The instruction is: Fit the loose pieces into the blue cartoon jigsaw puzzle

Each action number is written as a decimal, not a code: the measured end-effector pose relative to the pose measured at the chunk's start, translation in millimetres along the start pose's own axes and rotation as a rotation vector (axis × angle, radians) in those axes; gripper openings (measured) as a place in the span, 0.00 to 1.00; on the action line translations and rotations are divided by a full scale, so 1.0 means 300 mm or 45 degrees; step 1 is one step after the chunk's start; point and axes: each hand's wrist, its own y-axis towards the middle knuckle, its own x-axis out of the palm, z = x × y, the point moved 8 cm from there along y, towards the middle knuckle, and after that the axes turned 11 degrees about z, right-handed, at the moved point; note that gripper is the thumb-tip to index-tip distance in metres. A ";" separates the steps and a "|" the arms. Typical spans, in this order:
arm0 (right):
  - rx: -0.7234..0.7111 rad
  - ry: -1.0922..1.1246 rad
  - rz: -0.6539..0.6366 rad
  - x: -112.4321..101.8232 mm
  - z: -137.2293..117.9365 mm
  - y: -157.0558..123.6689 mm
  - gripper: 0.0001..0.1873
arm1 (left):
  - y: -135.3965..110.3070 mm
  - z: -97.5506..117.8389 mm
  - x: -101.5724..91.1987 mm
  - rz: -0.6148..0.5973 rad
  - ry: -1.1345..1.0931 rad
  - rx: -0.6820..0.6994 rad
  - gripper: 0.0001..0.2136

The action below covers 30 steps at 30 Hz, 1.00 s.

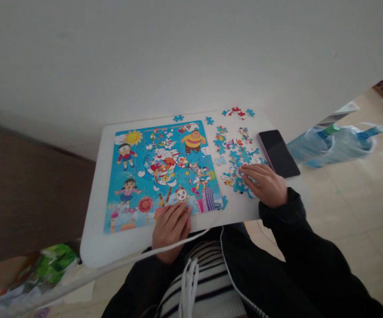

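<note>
A blue cartoon jigsaw puzzle (160, 174), partly assembled in its printed frame, lies on a small white table (93, 212). My left hand (171, 227) rests flat on the puzzle's near edge, fingers stretched out and holding nothing. Right of the puzzle spreads a heap of loose puzzle pieces (236, 157), mostly blue. Over the near part of this heap is my right hand (266, 183), its fingers extended onto the pieces and the thumb slightly apart. Whether a fingertip touches one particular piece is too small to tell.
A dark-screened phone (279, 153) lies at the table's right edge. A white cable (164, 249) crosses in front of the left wrist. The wall (178, 57) borders the table's far side. Large water bottles (340, 143) stand on the floor to the right.
</note>
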 end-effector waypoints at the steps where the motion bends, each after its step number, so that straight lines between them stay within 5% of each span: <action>1: -0.029 0.002 -0.023 0.023 -0.013 0.018 0.14 | 0.000 -0.001 0.000 -0.005 -0.002 -0.006 0.13; 7: -0.181 -0.035 -0.147 0.135 -0.070 0.077 0.17 | 0.005 0.000 -0.002 0.005 0.001 -0.003 0.12; 19: -0.169 -0.051 -0.173 0.170 -0.073 0.160 0.17 | -0.001 -0.003 -0.001 0.020 0.006 -0.004 0.14; 25: -0.070 -0.003 -0.256 0.203 -0.016 0.185 0.16 | -0.014 -0.001 0.003 0.024 -0.011 -0.001 0.15; 30: 0.118 0.194 -0.241 0.171 0.015 0.219 0.06 | -0.014 0.001 0.000 0.051 -0.021 -0.007 0.15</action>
